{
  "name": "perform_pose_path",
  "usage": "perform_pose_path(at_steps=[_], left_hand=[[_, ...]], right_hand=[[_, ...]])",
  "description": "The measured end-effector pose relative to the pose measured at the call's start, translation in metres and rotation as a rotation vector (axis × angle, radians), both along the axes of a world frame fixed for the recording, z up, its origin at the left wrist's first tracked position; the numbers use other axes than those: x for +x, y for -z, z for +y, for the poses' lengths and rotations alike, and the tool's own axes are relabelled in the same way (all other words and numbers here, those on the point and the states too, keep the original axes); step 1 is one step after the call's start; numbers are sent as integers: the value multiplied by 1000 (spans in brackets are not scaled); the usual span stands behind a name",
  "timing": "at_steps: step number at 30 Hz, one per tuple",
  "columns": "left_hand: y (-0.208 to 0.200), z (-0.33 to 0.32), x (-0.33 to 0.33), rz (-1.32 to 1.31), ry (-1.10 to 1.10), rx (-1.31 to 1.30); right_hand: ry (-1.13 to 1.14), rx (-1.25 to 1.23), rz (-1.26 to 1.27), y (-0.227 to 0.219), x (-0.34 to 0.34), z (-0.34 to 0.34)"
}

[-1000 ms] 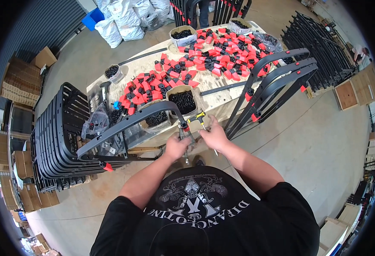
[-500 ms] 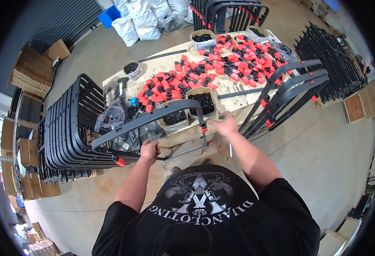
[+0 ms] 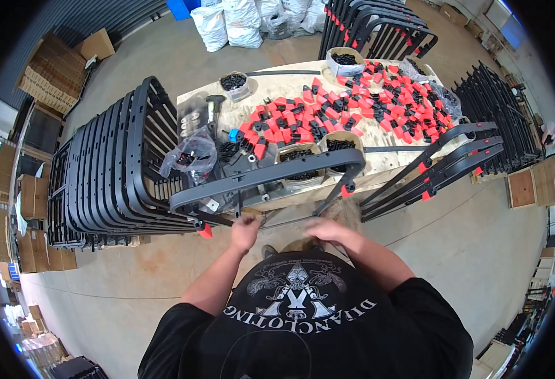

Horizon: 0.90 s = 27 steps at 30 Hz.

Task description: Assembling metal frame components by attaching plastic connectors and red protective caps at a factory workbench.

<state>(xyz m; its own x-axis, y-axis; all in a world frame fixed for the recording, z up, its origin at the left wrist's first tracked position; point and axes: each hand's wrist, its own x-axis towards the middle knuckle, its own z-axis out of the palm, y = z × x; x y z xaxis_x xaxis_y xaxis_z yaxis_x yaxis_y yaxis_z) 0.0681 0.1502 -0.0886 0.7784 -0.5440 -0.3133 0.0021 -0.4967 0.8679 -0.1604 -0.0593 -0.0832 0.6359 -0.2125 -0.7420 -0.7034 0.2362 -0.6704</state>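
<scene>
head view, from above a person in a black t-shirt (image 3: pixel 385 335), at the near edge of a wooden worktable (image 3: pixel 280 85). the left hand (image 3: pixel 245 232) is closed into a loose curl just below a curved black metal frame (image 3: pixel 265 175), beside its lower bar; i cannot tell whether it grips that bar. the right hand (image 3: pixel 328 230) is bent over near the bar's other end, its fingertips turned down and out of sight, so i cannot tell what, if anything, it holds. the frame stands between the person and the tabletop, slanting up to the right, with a red end piece (image 3: pixel 347 191) at its right bend. its upper bar hides part of two tubs of small black parts, the nearer tub (image 3: pixel 302 184) and another (image 3: pixel 342 136) just beside it. behind them lies a broad heap of red and black pieces (image 3: pixel 299 134), too jumbled to count. a clear bag (image 3: pixel 192 155) blurs its dark contents. stacked black frames (image 3: pixel 107 164) crowd the left side. large pale capitals arc across the shirt around an emblem, with a smaller line above too fine to read; faint printing on the white sacks (image 3: pixel 242 25) is blurred, and the sacks are cut off by the upper edge.
</scene>
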Motion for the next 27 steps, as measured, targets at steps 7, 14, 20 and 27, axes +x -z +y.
perform_pose_path(at_steps=[7, 14, 20, 27], left_hand=[[-9, 120, 16, 245, 113, 222], [-3, 174, 39, 316, 23, 184], [-15, 155, 57, -175, -150, 53], [-36, 97, 86, -164, -190, 80]], right_hand=[[459, 311, -241, -34, 132, 21], [458, -80, -172, 25, 105, 58], [396, -810, -19, 62, 13, 35], [615, -1024, 72, -39, 2, -45]])
